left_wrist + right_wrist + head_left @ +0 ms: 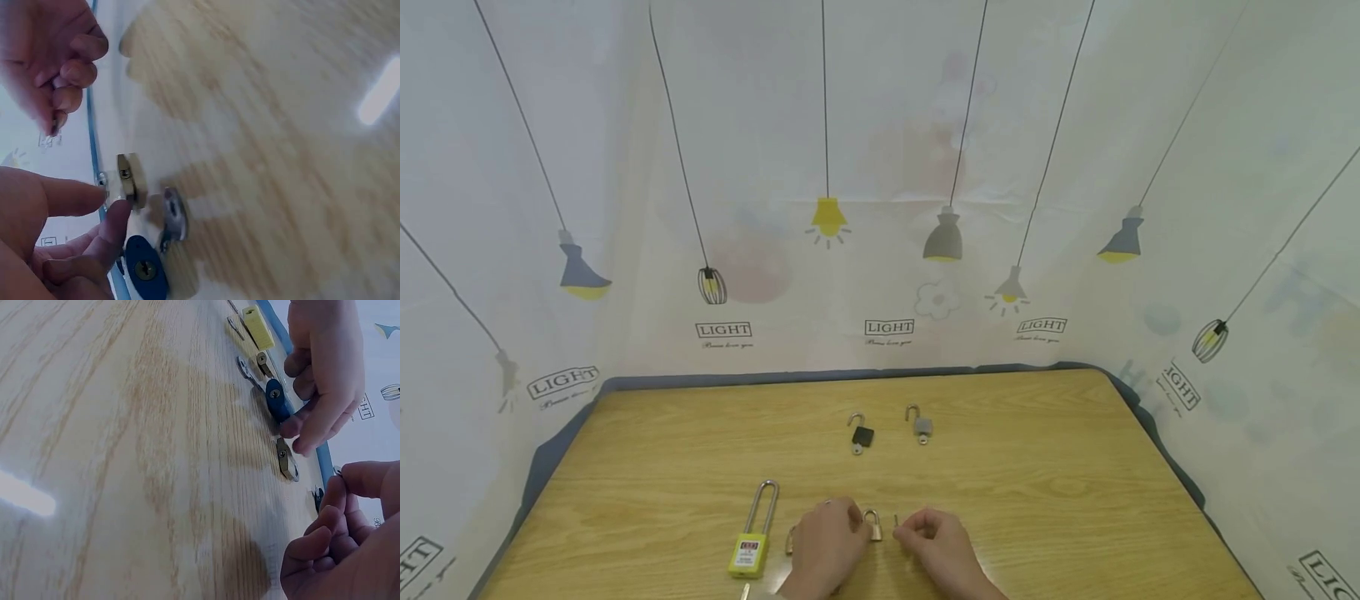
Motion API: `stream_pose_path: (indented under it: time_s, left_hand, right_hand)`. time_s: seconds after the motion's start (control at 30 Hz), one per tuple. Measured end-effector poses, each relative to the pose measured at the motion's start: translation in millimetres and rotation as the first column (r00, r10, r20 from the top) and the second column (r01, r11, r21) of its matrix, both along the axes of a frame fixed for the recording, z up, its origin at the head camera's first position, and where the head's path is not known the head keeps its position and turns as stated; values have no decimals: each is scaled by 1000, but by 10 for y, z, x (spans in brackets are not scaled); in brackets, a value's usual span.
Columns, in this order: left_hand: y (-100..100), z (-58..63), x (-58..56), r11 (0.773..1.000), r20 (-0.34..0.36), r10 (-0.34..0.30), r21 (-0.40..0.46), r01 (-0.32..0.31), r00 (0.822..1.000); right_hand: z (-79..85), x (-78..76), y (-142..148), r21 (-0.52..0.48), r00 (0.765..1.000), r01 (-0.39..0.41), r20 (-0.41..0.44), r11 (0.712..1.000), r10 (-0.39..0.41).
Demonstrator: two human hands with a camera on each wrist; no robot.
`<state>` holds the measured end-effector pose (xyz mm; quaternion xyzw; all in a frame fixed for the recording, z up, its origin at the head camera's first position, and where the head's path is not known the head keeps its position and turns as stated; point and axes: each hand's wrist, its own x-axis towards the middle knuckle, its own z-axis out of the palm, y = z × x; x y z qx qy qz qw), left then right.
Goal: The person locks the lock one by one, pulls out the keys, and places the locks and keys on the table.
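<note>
In the head view a small brass padlock (873,528) stands between my hands, its shackle pointing away from me. The thumb and index finger of my left hand (833,537) pinch its left side; in the left wrist view they overlap the edge of the padlock (127,178). My right hand (942,546), a little to the right, pinches a small key (896,522) between thumb and index finger. Most of that key (338,470) is hidden by the fingertips. A blue padlock (145,267) sits beside my left hand, with a silver key (176,215) in front of it.
Left of my hands lies a yellow long-shackle padlock (749,554), with a key (745,592) near it. Another brass padlock (264,362) is mostly covered in the head view. Farther back are an open black padlock (862,436) and an open grey padlock (922,427), each with a key.
</note>
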<state>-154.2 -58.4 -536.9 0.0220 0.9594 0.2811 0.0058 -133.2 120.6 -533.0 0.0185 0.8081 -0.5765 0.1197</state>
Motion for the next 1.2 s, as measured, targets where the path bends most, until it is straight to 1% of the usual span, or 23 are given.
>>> stream_pose_path:
  time_s: [0.07,0.17,0.23,0.33,0.47,0.53,0.7,0.8,0.87,1.07,1.2]
  left_hand:
    - [-23,8,-4,999,9,5,35,-5,1000]
    - [-79,56,-15,997,2,33,65,-33,999]
    - [-133,113,-22,996,-25,50,77,-48,998]
    - [-235,223,-34,994,-63,67,96,-60,996]
    - [-374,336,-35,991,-60,84,114,-76,995]
    - [-426,363,-28,990,-45,96,104,-91,994]
    - [-503,409,-5,987,-37,133,96,-129,990]
    - [-525,422,7,985,-36,145,102,-141,989]
    - [-539,418,13,985,-48,145,99,-140,988]
    - [-573,385,9,987,-53,138,92,-132,989]
    - [-591,359,-3,987,-48,135,92,-131,990]
  right_hand:
    - [-1,2,2,14,1000,-19,-12,1000,19]
    - [-11,4,2,30,999,-45,-24,999,45]
    - [-25,6,-5,46,997,-67,-25,997,68]
    - [-65,9,-23,73,996,-85,0,994,85]
    - [-125,30,-75,119,996,-84,17,989,83]
    - [-145,49,-106,146,996,-83,-8,986,85]
    - [-171,99,-185,238,994,-60,-78,969,80]
    - [-169,124,-236,297,993,-40,-96,954,71]
    - [-153,141,-273,330,994,-31,-89,943,64]
    - [-63,178,-341,365,994,-22,-88,931,58]
    - [-63,179,-361,391,992,-10,-114,920,59]
